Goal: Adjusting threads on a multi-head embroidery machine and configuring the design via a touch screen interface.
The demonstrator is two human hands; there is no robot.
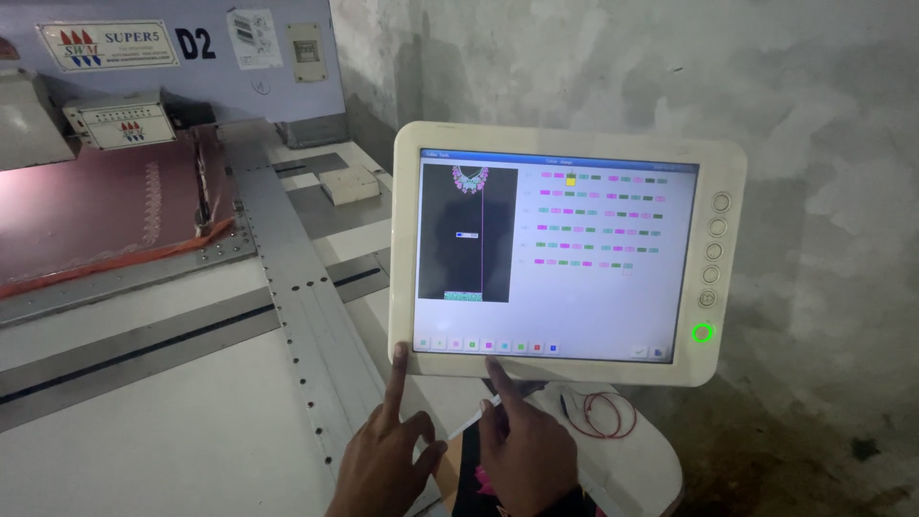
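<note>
A white touchscreen panel stands tilted beside an embroidery machine, showing a dark pattern preview and rows of coloured blocks. My left hand points its index finger up to the panel's lower left corner and touches the frame there. My right hand points its index finger at the bottom row of coloured icons on the screen, near the middle of the lower edge. Neither hand holds anything. A green ring light glows on the panel's right side, below a column of round buttons.
The white machine table with a perforated metal rail stretches to the left. Dark red fabric with white embroidery lies under the machine head at the far left. A red wire loop rests on a white stand below the panel. A rough grey wall is behind.
</note>
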